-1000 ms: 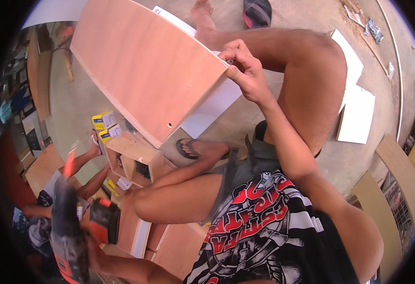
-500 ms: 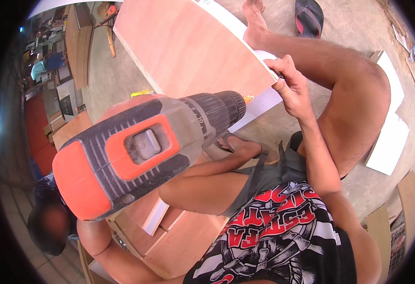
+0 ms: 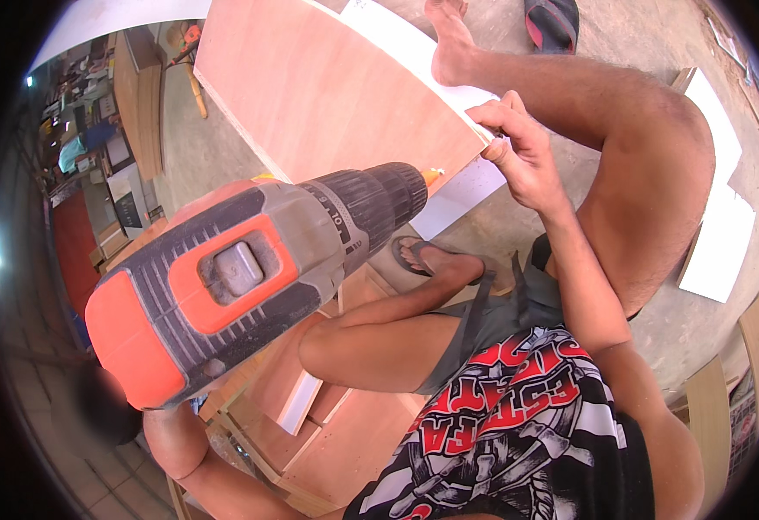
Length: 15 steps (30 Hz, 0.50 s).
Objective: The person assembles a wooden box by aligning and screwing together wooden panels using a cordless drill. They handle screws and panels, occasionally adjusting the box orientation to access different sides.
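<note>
An orange and grey cordless drill (image 3: pixel 249 269) fills the left middle of the view, its chuck and bit tip (image 3: pixel 431 176) pointing up right at the lower edge of a large brown plywood panel (image 3: pixel 336 95). My left hand is hidden behind the drill's body; only its forearm (image 3: pixel 180 442) shows below, and it holds the drill up. My right hand (image 3: pixel 518 147) pinches the panel's near right corner, fingers closed on the edge. Whether a small part sits between the fingertips is hidden. A white board (image 3: pixel 457 195) lies under the panel.
I sit on a concrete floor with my right knee (image 3: pixel 657 173) raised and my left leg (image 3: pixel 379 338) folded over a wooden box frame (image 3: pixel 310 433). White boards (image 3: pixel 717 234) lie at the right, a sandal (image 3: pixel 553 22) at the top, cluttered shelves (image 3: pixel 94 165) at the left.
The drill has come up from the lower left to in front of the camera, its bit now close to the panel's edge. My right hand stayed on the panel's corner.
</note>
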Motion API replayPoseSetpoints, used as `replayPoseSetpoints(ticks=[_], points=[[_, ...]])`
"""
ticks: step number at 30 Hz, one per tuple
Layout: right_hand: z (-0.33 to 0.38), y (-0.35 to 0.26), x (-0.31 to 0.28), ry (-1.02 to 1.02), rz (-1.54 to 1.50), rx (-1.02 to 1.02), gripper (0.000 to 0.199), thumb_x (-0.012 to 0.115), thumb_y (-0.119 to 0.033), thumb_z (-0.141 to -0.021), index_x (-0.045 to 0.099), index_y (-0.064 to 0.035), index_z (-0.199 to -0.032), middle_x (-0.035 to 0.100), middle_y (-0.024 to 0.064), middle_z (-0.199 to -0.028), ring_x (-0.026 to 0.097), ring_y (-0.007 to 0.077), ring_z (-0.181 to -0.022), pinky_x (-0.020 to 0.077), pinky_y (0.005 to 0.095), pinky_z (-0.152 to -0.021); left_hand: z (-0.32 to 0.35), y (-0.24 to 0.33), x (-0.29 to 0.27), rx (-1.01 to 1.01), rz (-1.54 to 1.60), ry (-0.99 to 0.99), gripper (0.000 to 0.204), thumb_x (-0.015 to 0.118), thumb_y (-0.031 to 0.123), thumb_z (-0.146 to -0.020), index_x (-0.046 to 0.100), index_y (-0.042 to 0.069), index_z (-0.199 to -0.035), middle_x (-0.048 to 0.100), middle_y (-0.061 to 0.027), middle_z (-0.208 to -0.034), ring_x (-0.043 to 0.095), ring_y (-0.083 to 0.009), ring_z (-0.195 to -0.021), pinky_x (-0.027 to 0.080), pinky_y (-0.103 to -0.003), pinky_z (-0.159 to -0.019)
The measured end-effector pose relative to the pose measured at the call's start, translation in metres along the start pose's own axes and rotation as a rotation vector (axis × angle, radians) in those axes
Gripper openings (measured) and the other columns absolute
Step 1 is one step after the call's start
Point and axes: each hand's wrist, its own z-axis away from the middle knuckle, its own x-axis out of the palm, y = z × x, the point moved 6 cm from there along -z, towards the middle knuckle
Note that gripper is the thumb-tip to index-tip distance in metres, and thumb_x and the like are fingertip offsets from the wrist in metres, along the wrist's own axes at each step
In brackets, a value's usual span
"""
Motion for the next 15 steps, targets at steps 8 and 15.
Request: replayPoseSetpoints(ticks=[8, 15], points=[[-0.003, -0.008, 0.018, -0.024, -0.108, 0.005, 0.045, 0.063, -0.034, -0.099, 0.063, -0.0125, -0.138, 0.064, 0.0045, -0.100, 0.049, 0.0156, -0.091, 0.0441, 0.0312, -0.080, 0.022, -0.002, -0.001, -0.086, -0.013, 0.047, 0.054, 0.083, 0.014, -0.081, 0.061, -0.001, -0.129, 0.062, -0.0138, -0.130, 0.062, -0.0219, -0.115, 0.052, -0.036, -0.096], [-0.010, -0.022, 0.011, -0.171, 0.159, -0.086, 0.041, 0.060, -0.014, -0.094, 0.067, -0.0123, -0.134, 0.071, 0.0054, -0.098, 0.052, 0.0190, -0.085, 0.0381, 0.0358, -0.085, 0.015, 0.001, 0.003, -0.115, -0.009, 0.035, 0.058, 0.085, 0.014, -0.079, 0.061, 0.000, -0.130, 0.061, -0.0134, -0.132, 0.062, -0.0220, -0.116, 0.052, -0.037, -0.097]])
